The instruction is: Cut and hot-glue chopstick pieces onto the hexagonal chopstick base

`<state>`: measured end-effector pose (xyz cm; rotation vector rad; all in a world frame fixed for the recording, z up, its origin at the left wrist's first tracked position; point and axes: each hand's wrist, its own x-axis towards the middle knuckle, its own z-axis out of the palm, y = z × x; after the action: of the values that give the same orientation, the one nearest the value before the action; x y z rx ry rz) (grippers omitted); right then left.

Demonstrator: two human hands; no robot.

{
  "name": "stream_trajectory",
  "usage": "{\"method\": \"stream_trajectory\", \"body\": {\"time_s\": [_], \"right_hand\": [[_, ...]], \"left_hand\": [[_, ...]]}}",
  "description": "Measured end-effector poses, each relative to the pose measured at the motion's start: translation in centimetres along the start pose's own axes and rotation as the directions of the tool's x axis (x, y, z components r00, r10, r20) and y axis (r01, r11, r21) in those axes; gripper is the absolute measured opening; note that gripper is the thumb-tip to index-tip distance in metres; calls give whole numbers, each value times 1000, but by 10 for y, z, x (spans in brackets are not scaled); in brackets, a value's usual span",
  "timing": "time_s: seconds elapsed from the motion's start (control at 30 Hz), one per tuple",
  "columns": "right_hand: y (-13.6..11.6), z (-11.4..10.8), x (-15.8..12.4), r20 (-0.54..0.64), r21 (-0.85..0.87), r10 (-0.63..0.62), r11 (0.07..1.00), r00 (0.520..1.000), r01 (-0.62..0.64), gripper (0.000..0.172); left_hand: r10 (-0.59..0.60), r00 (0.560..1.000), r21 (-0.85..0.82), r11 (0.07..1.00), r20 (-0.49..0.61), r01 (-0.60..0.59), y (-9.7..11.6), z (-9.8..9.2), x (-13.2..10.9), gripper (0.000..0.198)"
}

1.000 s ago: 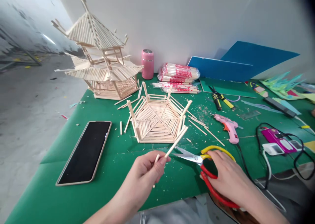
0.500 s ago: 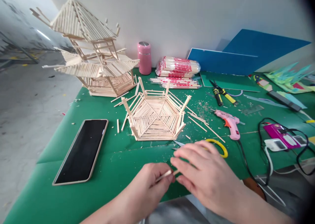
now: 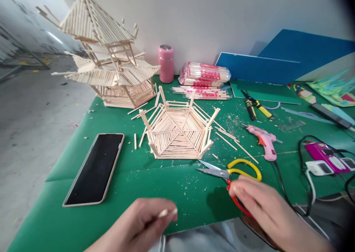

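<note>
My left hand (image 3: pixel 149 222) is closed around a thin wooden stick (image 3: pixel 163 213), whose pale end shows between thumb and forefinger. My right hand (image 3: pixel 260 207) has its fingers pressed together; what they hold, if anything, is hidden. It overlaps the red handle of a pair of scissors (image 3: pixel 222 173), which lie open on the table with one yellow handle. I cannot tell whether the hand touches that handle. Beyond my hands sits a hexagonal stick base (image 3: pixel 180 133) with short upright posts and low side rails. Loose sticks (image 3: pixel 235 145) lie to both sides of it.
A tiered stick pavilion (image 3: pixel 111 74) stands at the back left, above a phone (image 3: pixel 94 170). A pink bottle (image 3: pixel 166 64) and wrapped stick bundles (image 3: pixel 205 78) line the wall. At right are pliers (image 3: pixel 256 108), a pink glue gun (image 3: pixel 263 139) and cabled devices (image 3: pixel 324 159).
My hands have moved apart, the left one leftward and down, the right one rightward and down. The scissors, partly covered before, now show more fully. The view has shifted slightly.
</note>
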<state>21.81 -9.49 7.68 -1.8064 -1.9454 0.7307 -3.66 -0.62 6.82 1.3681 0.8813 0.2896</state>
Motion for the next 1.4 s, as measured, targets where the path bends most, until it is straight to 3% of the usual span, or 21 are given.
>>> {"method": "stream_trajectory", "body": {"time_s": [0.03, 0.1, 0.2, 0.37, 0.53, 0.7, 0.8, 1.07, 1.4], "right_hand": [[9, -4, 3, -36, 27, 78, 997, 996, -77, 26], [28, -6, 11, -112, 37, 166, 986, 980, -163, 27], [51, 0, 30, -187, 72, 255, 967, 949, -246, 30], [67, 6, 64, -263, 155, 247, 965, 933, -212, 21], [53, 8, 72, -298, 367, 295, 913, 908, -176, 27], [14, 19, 61, -7, 600, 250, 776, 968, -196, 26], [0, 29, 61, 77, 658, 181, 729, 980, -187, 20], [-2, 46, 66, -40, 683, 201, 720, 979, -120, 16], [0, 48, 64, -79, 643, 192, 760, 978, -97, 19]], "left_hand": [[-38, 999, -38, 999, -35, 37, 2, 1, 6, 19], [-137, 991, -200, 971, -6, 133, 5, 7, 20, 25], [-163, 987, -484, 863, 3, 145, 6, 16, 37, 21], [-122, 988, -712, 686, 90, 149, -1, 27, 46, 13], [-175, 982, -746, 645, 67, 166, -6, 32, 49, 10], [-212, 974, -762, 617, 78, 196, -7, 44, 55, 8], [-189, 978, -758, 624, 93, 192, -6, 51, 57, 7], [-213, 977, -754, 638, 22, 156, 1, 58, 56, 7], [-235, 972, -747, 641, 32, 179, 3, 58, 57, 8]]}}
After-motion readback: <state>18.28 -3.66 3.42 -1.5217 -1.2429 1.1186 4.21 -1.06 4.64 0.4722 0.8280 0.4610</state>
